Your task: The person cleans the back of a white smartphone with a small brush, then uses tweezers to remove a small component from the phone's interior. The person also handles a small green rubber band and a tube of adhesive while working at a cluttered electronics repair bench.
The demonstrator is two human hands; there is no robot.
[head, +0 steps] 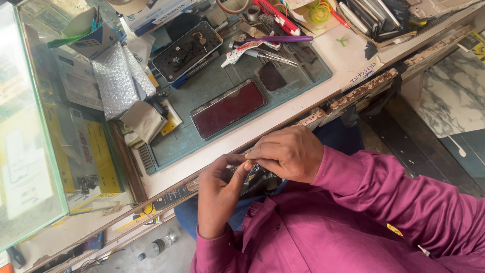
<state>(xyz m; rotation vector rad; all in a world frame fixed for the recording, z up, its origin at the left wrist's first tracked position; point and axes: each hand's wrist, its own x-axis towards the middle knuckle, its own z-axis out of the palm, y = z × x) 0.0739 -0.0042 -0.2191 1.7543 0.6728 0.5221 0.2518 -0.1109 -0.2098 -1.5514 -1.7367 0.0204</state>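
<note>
My left hand (220,194) and my right hand (288,154) meet just below the white bench edge (283,116), both in magenta sleeves. Together they pinch a small dark object (258,178), mostly hidden under the fingers; I cannot tell what it is. On the teal work mat (212,81) above the hands lies a phone with a dark red screen (227,108). Further up rests an opened phone (187,50) showing its inner parts.
A purple tool (280,39), a glue tube (247,50) and a metal tool lie at the mat's top. Bubble wrap (118,81) and boxes crowd the left beside a glass case (30,151). A plastic bottle (156,247) lies on the floor.
</note>
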